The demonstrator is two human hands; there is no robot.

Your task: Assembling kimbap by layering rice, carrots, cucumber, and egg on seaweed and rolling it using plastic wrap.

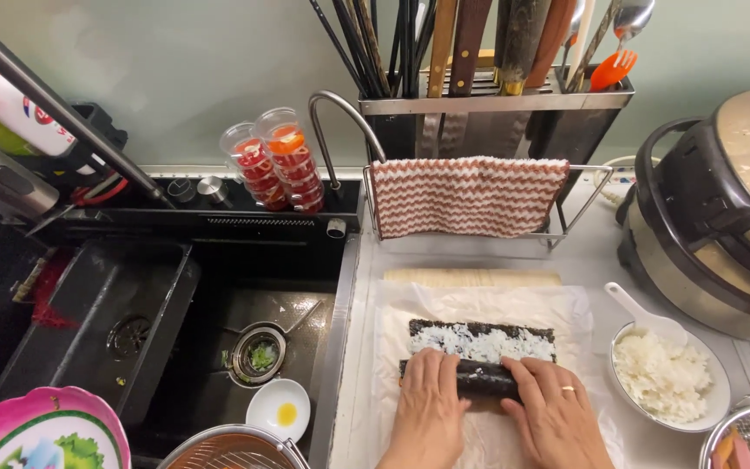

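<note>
left hand: palm down, fingers curled over the left part of the seaweed roll, pressing on it
right hand: same pose on the roll's right part, fingers bent over the top, ring on one finger
roll: dark seaweed, partly rolled, lies across the near end of the sheet between both hands; only the middle shows between them
seaweed sheet: unrolled part lies flat beyond the roll, covered with white rice
wrap: clear plastic film under the sheet, spread over a bamboo mat whose far edge sticks out
counter: pale, all of this sits on it, just right of the black sink
rice bowl: white, right of the film, near the right hand, holds cooked rice, white paddle resting in it
rice cooker: far right, lid open
cloth: striped brown-white towel hangs on a rail behind the mat
sink: small white dish with yellow liquid in it, near the drain strainer
</note>
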